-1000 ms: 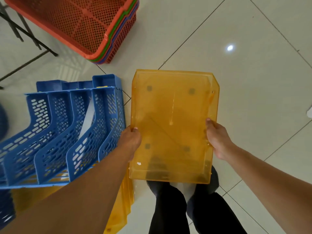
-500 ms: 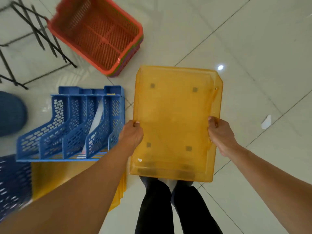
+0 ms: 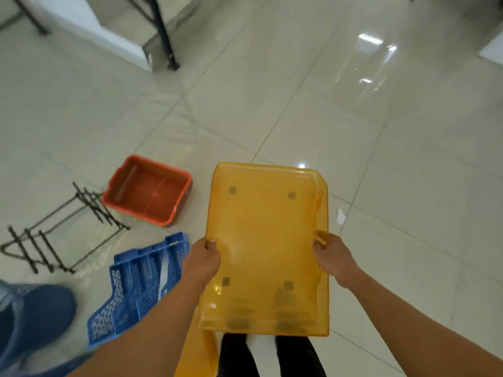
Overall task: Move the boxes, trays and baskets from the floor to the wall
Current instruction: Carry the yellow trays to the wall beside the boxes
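Left hand (image 3: 201, 261) and right hand (image 3: 330, 257) each pinch one side of the yellow tray (image 3: 265, 240), keeping it flat to carry to the wall.

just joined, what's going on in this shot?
A person is carrying a translucent yellow tray above the tiled floor. The left hand grips its left edge and the right hand grips its right edge. On the floor to the person's left sit an orange basket atop a nested stack and a blue file rack.
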